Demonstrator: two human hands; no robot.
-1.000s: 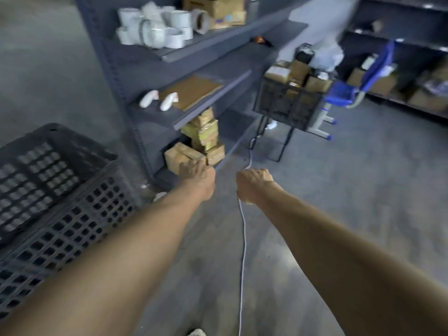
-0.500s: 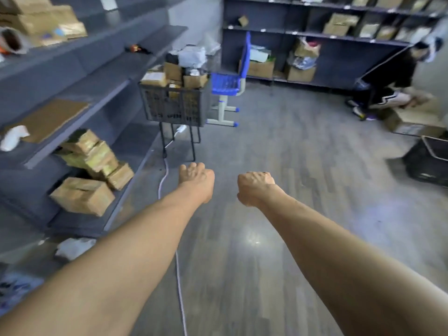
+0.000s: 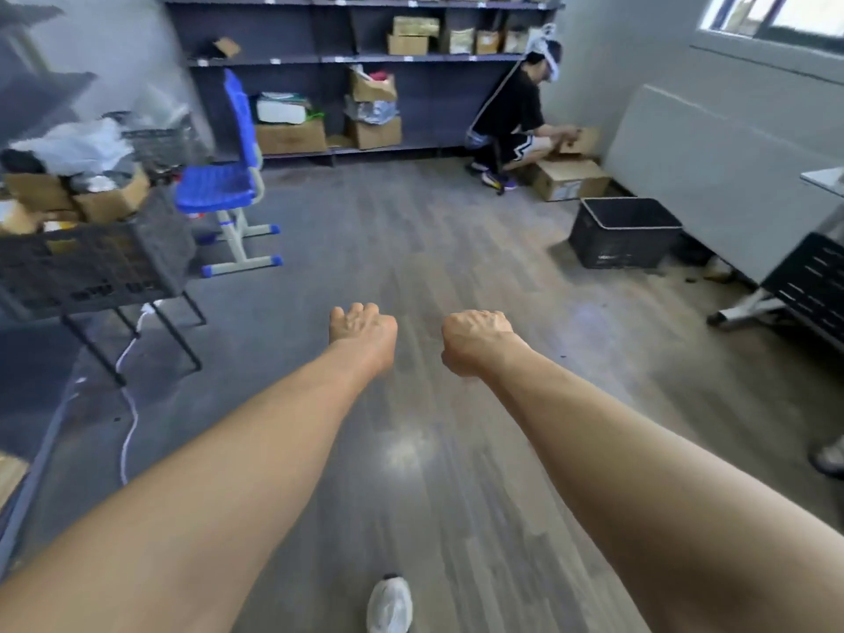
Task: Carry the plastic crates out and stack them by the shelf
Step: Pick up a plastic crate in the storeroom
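- The step in hand seems to be the walk across the floor (image 3: 456, 249) to fetch the next crate (image 3: 623, 233); no crate is carried at this moment.
- The dark plastic crate stands on the floor at the right, near the grey wall panel (image 3: 712, 175), with its open top up. It looks empty, but its bottom is hidden.
- A second crate (image 3: 91, 262) stands on a metal stand at the left and is full of cardboard boxes (image 3: 109, 198); I judge that it is not the one to take.
- To do this step well, the person should go straight to the crate on the right and pass well apart from the blue chair (image 3: 224, 185) and the white cable (image 3: 130, 404) that lies on the floor at the left.
- Another person (image 3: 511, 121) crouches by a box near the far shelf (image 3: 347, 61), so there should be room left on that side.
- I think it is best to take the crate by two opposite rims, one grip on each side, so that it stays level.
- The left hand (image 3: 363, 333) is curled into a loose fist; its grip holds nothing and touches nothing.
- The right hand (image 3: 477, 335) is the same: fingers folded in, empty, apart from the left one.
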